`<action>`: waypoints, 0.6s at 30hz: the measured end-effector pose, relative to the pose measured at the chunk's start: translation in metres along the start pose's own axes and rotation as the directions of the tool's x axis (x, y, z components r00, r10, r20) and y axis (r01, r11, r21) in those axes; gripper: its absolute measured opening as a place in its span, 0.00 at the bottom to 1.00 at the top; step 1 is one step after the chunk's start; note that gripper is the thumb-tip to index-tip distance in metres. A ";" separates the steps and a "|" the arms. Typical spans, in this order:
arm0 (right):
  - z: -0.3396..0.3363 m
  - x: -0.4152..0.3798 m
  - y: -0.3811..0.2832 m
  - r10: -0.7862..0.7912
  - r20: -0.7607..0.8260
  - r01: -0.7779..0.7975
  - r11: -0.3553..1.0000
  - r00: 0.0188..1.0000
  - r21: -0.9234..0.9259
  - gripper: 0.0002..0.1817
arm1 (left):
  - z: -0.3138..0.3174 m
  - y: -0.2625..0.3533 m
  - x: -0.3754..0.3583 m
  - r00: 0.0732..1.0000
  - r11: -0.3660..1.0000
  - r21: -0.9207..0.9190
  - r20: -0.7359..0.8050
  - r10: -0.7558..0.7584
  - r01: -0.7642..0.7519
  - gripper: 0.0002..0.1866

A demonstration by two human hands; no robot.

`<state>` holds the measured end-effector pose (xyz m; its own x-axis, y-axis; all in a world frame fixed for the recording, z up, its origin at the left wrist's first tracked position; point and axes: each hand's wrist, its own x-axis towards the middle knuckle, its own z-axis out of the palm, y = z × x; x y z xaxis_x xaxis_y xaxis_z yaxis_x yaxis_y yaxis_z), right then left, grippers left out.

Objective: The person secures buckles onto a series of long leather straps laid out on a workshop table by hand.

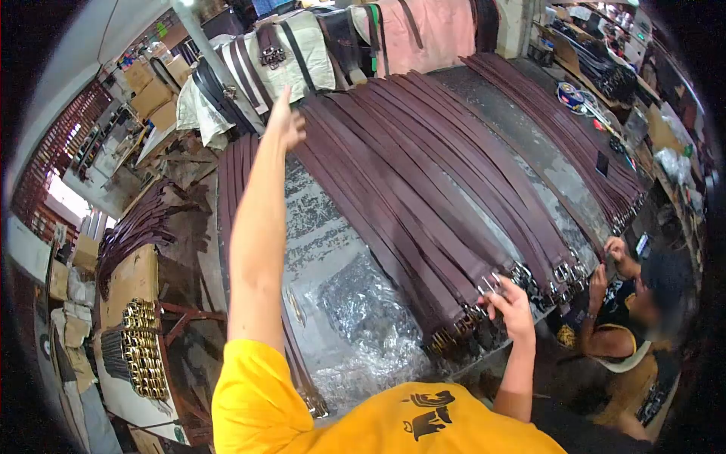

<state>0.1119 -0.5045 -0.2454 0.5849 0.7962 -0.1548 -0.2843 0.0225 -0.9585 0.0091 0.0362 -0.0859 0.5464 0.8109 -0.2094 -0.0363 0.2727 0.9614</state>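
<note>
My left hand [286, 127] reaches to the far side of the table, above the far ends of the brown leather belts [378, 166]. Its fingers are apart and nothing shows in them. Near the front edge, my right hand [513, 309] pinches a metal belt buckle [491, 286] at the near end of a belt. The belts lie side by side in long rows, buckles toward me. A bunch of dark gold-toned buckles [454, 329] hangs just left of my right hand. Clear plastic wrap [367, 310] lies crumpled on the table.
At right, a co-worker [620, 325] sits with both hands raised at the table edge. More belts [552, 129] lie along the right side. Gold buckles [147, 348] are stacked on a bench at left. Cloths [287, 60] with belts drape the far side, near a post [208, 57].
</note>
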 end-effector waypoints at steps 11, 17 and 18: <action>-0.070 -0.005 0.034 0.010 -0.200 -0.056 0.972 0.980 -0.228 0.23 | -0.094 -0.316 -0.281 0.939 0.934 -0.135 -0.052 -0.339 0.329 0.26; -0.084 -0.019 0.048 -0.162 -0.238 -0.123 0.515 0.958 -0.848 0.21 | -0.111 -0.355 -0.398 0.898 0.950 0.047 -0.344 -0.275 0.309 0.21; -0.080 -0.024 0.048 -0.328 -0.197 -0.065 0.374 0.924 -0.925 0.20 | -0.114 -0.362 -0.412 0.891 0.953 0.093 -0.390 -0.230 0.287 0.19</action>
<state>0.1448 -0.5713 -0.3072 0.7835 0.6088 0.1242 0.5586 -0.6027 -0.5698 -0.2981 -0.3376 -0.3682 0.1687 0.8622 -0.4777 0.2005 0.4445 0.8731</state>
